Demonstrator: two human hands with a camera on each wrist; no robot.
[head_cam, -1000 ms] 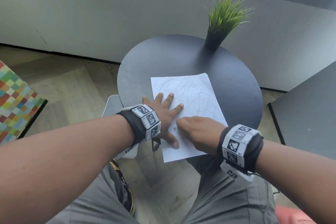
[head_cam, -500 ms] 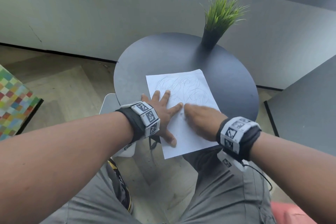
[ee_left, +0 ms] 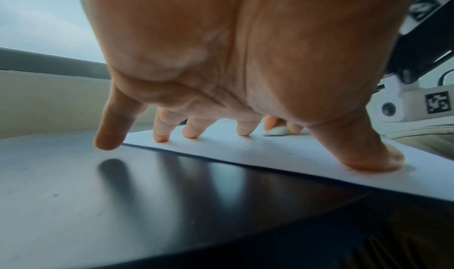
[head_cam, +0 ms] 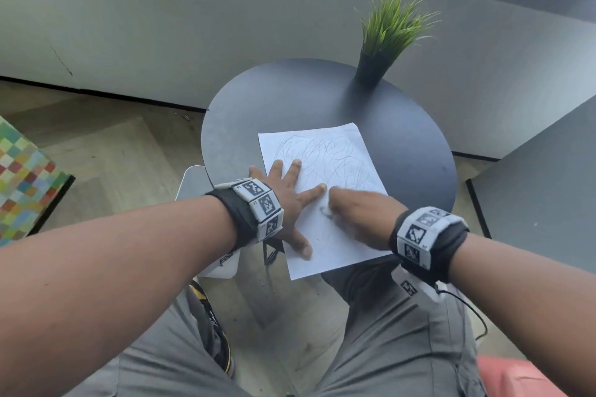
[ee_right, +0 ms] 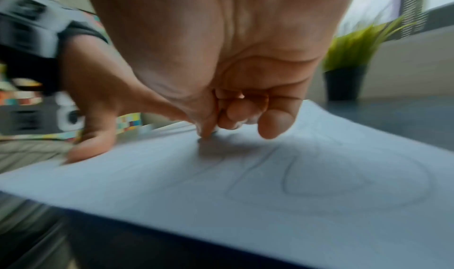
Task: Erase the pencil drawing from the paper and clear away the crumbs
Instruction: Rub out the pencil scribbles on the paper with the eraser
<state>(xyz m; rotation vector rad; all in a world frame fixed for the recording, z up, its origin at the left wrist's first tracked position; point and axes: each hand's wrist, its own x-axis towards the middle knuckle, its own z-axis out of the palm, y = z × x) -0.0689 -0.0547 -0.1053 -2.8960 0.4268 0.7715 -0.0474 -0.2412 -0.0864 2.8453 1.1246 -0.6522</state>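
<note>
A white paper (head_cam: 342, 151) covered in grey pencil scribbles lies on a round black table (head_cam: 290, 100), its near edge hanging over the rim. My left hand (head_cam: 290, 196) presses flat on the paper's left edge with fingers spread; the little finger (ee_left: 110, 135) rests on the table. My right hand (head_cam: 354, 209) pinches a small white eraser (ee_left: 276, 131) against the paper, just right of the left index fingertip. From the right wrist, the curled fingers (ee_right: 236, 116) hide most of the eraser, and faint pencil loops show on the paper (ee_right: 319, 176).
A green grass plant in a black pot (head_cam: 374, 68) stands at the table's far edge. A dark grey surface (head_cam: 541, 177) sits to the right, a colourful chequered block (head_cam: 22, 171) on the left floor, and a white seat (head_cam: 193, 184) under the table.
My right hand slid the eraser away from me along the paper, up to beside the left index fingertip. The left hand stays pressed on the paper.
</note>
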